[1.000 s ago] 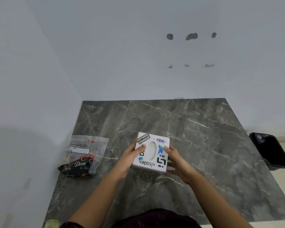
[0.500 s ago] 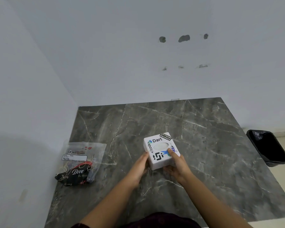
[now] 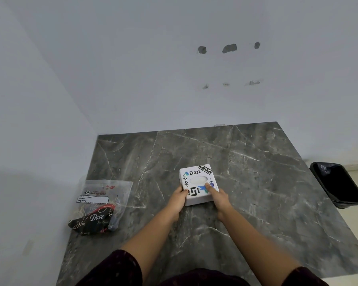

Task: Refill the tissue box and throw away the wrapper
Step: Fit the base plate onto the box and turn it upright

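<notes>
Both hands, left [image 3: 179, 198] and right [image 3: 217, 196], pinch the tissue box [image 3: 197, 184] at mid-bench [image 3: 256, 182]. The tissue packet [image 3: 100, 205] lies far left, seemingly unopened. An uneven squeeze could flip the box.

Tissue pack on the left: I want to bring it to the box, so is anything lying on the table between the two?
Nothing visible does. The tissue pack lies near the table's left edge, and the stretch of marble between it and the tissue box is bare. Only the left hand sits at the box's near left corner.
</notes>
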